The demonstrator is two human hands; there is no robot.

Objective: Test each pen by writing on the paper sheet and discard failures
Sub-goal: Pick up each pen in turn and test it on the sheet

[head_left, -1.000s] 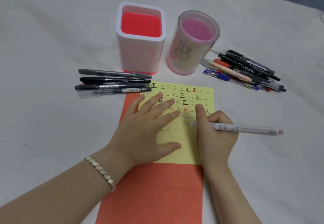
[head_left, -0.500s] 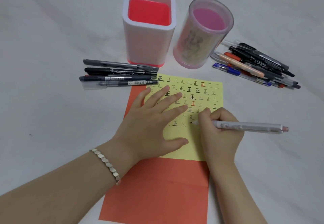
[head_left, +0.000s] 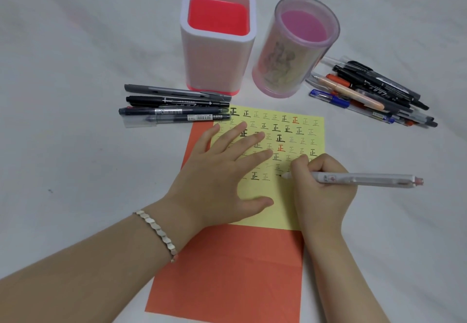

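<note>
A white cloth [head_left: 75, 95] is covering the whole surface in front of me. On it an orange paper [head_left: 240, 272] is lying, reaching toward me at 6 o'clock. The yellow paper sheet [head_left: 280, 214] is lying on the far part of the orange paper, and rows of small written marks, black, grey and red, are filling its upper part.

At 12 o'clock from the sheet a square white holder [head_left: 217, 65] with a red inside is standing upright. A round pink holder [head_left: 285, 70] is standing just beside it, at about 1 o'clock.

My left hand [head_left: 222, 176] is lying flat on the sheet with the fingers straight and spread, pressing it down. My right hand [head_left: 323, 196] is curling around a white pen [head_left: 366, 179], and its tip is touching the sheet at the lowest row of marks, while its back end is pointing to 3 o'clock.

A pile of pens [head_left: 374, 93] is lying at 2 o'clock from the sheet, near the round holder. A row of four dark pens [head_left: 177, 106] is lying at 10 o'clock, with the ends touching the sheet's corner.

A silver bracelet [head_left: 156, 231] is sitting on my left wrist.
</note>
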